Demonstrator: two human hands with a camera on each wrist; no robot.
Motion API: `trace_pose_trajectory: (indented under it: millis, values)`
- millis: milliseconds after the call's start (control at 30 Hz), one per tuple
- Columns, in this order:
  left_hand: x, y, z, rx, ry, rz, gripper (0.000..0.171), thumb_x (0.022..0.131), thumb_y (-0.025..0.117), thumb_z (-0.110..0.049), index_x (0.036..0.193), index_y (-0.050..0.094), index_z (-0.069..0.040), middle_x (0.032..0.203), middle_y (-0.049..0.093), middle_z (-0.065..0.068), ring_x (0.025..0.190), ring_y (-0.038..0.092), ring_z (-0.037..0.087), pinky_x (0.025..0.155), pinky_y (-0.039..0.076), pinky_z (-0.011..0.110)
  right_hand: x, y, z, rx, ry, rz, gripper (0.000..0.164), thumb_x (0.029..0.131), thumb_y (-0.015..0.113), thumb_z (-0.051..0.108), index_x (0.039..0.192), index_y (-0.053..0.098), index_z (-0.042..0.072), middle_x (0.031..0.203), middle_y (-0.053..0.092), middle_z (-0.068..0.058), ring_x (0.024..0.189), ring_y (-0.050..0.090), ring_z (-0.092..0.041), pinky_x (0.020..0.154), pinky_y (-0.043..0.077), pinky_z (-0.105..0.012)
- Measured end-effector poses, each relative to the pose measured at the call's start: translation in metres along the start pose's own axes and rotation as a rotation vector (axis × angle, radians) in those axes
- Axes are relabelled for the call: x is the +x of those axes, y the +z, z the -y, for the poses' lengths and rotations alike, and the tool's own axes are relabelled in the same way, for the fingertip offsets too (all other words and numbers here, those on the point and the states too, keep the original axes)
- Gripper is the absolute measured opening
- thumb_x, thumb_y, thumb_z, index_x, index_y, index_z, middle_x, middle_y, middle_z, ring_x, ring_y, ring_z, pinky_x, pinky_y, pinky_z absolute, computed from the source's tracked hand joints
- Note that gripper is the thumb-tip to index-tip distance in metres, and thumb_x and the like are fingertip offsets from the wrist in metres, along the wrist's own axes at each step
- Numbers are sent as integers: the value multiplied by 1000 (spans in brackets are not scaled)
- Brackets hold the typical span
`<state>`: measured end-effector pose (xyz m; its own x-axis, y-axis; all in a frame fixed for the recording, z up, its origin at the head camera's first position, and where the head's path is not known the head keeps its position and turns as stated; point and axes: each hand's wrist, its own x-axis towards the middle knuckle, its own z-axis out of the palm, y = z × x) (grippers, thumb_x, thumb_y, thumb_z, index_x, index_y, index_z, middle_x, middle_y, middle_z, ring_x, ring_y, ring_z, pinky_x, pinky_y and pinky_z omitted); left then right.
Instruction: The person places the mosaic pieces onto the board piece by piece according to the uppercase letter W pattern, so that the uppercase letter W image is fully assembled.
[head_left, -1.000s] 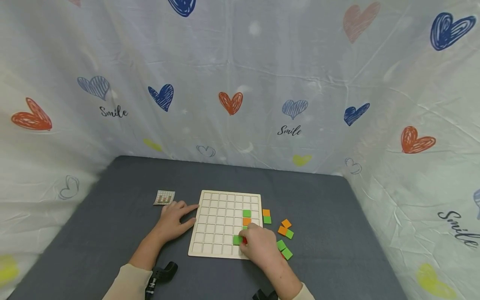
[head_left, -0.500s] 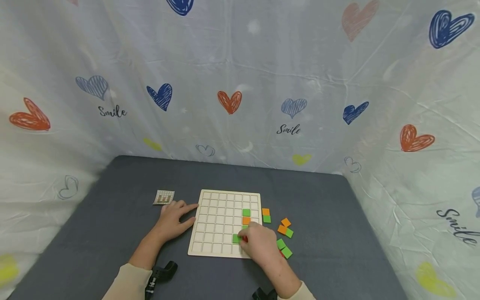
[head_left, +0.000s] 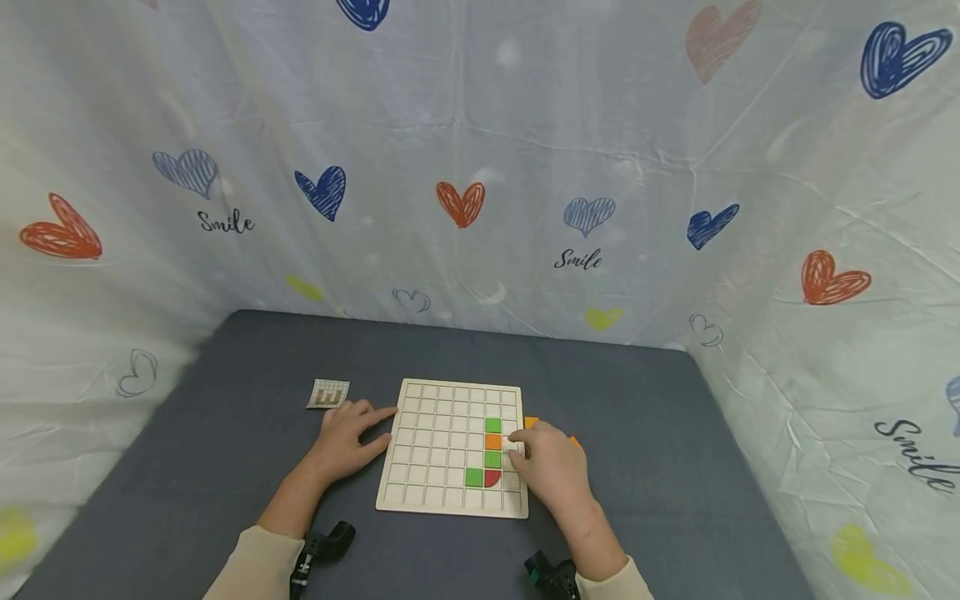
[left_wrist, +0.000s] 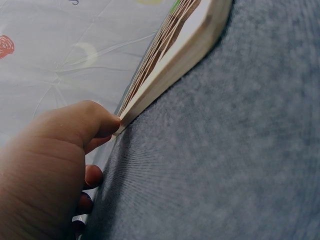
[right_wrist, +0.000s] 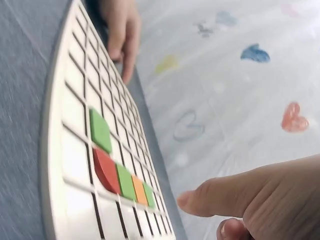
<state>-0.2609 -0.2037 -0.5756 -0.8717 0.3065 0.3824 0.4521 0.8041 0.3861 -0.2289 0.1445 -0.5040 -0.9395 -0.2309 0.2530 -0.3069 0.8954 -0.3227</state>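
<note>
A pale wooden grid board (head_left: 427,433) lies on the dark table. In its right part, green (head_left: 492,426), orange and green tiles run in a column down to a red tile (right_wrist: 105,170) with one rounded corner. Left of the red tile sits another green tile (head_left: 474,477). My left hand (head_left: 345,446) touches the board's left edge with thumb and forefinger, fingers relaxed. My right hand (head_left: 555,467) hovers over the right edge, thumb and forefinger apart with nothing between them.
A small printed card (head_left: 327,393) lies beyond my left hand. Loose orange tiles (head_left: 531,422) peek out past my right hand, which hides the other loose pieces. A white curtain (head_left: 510,250) with printed hearts hangs behind the table (head_left: 637,400).
My right hand has let go of the red tile, which now shows in the board, and has moved right and away from me. The left hand has stayed put.
</note>
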Motion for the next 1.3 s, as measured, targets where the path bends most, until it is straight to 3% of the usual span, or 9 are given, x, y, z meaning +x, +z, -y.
trace_pose_trajectory:
  millis: [167,400,733,933,1200,1300]
  values:
    - [0,0,0,6,15,-19,43,91,78,-25,133,72,-15,87,46,-6,73,29,10,74,26,43,3,1,-16,-31,58,-38,19,82,86,16,101,84,13,71,51,4,53,39,-8,43,34,-27]
    - [0,1,1,0,-15,20,44,92,76,-27,135,70,-16,88,46,-6,74,30,12,75,26,44,6,10,-33,-36,144,15,32,82,87,16,112,80,8,82,58,-1,57,44,-11,47,38,-29]
    - [1,1,-1,-1,-17,28,45,93,75,-27,136,70,-16,89,47,-5,74,31,12,76,27,44,8,24,-47,-42,134,6,29,101,66,20,126,75,9,81,43,-4,53,33,-15,47,31,-30]
    - [2,1,0,2,-13,25,45,93,76,-27,136,70,-16,89,48,-5,74,32,13,76,27,44,8,19,-52,-61,185,6,30,97,66,16,124,76,7,84,50,-9,55,40,-17,47,37,-33]
    - [1,2,1,4,-22,30,45,93,75,-28,136,70,-17,90,48,-6,75,33,13,76,27,44,10,7,-63,-69,252,57,24,88,80,15,111,79,7,97,59,-12,60,51,-18,51,46,-36]
    - [1,1,1,5,-23,29,44,93,75,-28,136,70,-17,89,47,-6,75,33,12,76,27,44,11,6,-66,-67,275,66,30,87,82,18,114,77,6,99,59,-13,61,53,-19,52,47,-37]
